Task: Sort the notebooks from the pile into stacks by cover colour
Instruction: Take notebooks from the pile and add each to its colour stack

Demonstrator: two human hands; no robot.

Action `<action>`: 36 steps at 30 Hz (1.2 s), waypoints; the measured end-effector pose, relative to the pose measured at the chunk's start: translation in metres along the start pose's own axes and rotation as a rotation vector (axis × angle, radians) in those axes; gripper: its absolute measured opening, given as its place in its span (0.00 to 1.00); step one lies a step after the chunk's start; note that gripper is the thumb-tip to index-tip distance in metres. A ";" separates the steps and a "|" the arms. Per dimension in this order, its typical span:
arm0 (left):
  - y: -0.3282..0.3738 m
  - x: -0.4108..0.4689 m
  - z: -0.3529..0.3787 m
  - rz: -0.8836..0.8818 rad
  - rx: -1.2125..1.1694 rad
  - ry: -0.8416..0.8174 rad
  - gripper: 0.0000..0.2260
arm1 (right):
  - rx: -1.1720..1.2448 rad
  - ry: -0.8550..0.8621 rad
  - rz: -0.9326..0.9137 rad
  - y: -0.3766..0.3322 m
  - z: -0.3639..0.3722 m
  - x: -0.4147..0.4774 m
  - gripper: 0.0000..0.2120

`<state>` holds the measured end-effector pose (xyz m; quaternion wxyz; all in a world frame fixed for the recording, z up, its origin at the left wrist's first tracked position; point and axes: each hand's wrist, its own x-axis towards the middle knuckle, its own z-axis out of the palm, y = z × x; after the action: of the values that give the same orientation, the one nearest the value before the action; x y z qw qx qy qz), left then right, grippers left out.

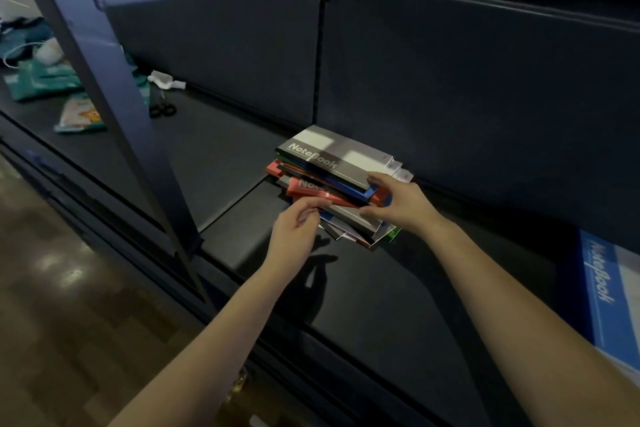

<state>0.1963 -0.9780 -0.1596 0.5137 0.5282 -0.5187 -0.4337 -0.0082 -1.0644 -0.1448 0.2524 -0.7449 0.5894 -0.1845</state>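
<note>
Both hands (346,215) pinching notebooks in skewed pile (332,184), long axes running diagonally away-left

Bare shelf (363,288) before pile (332,184), slanted post (114,87) left, back panel (450,80) behind

One pile of notebooks (332,184), count inside unclear; visible covers: one grey on top (329,154), at least two red. One blue notebook (604,291) well right of the grip. Two hands: left hand (294,229), right hand (398,203). One pair of scissors (162,110) far left.
</note>
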 end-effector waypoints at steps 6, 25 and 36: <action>0.004 0.009 0.008 -0.003 -0.016 -0.006 0.12 | -0.155 0.172 -0.069 -0.002 0.002 0.003 0.22; 0.008 0.004 0.000 -0.013 -0.009 0.041 0.13 | -0.191 0.178 -0.109 0.000 -0.005 0.012 0.14; 0.012 0.008 0.013 -0.107 -0.364 0.108 0.21 | -0.249 0.459 -0.489 -0.012 0.020 -0.040 0.10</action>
<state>0.1826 -0.9860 -0.1484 0.6041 0.4759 -0.3743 -0.5181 0.0032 -1.0200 -0.1527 -0.0310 -0.8281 0.4531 -0.3287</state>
